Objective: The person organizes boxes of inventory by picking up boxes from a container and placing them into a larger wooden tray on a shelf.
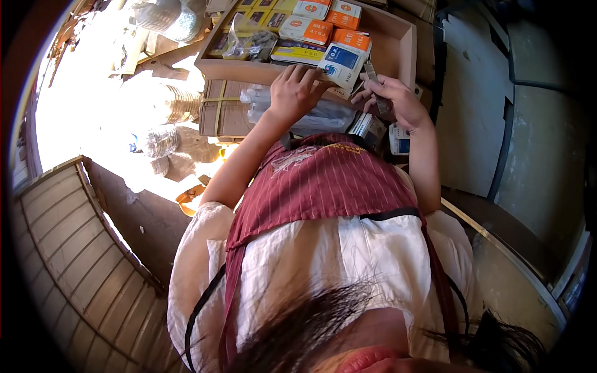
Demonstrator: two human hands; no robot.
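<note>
The right hand (398,101) has its grip clamped on a narrow, flat, greyish-brown bar (377,88), held upright over the front edge of a brown open-topped tray (404,53). The left hand (297,92) reaches over that edge, fingertips at the lower left corner of a white cardboard box with a blue label and an orange end (344,61); I cannot tell whether its grip closes on the box or merely rests there.

The box sits at a slant against the front edge, so a loose left grip could let it slide or tip out. Below lies a clear plastic-wrapped bundle (305,115), whose slick, uneven top would probably not stop it. The bar stands just beside the box, so a twist of the right wrist could scrape or dent the card.
</note>
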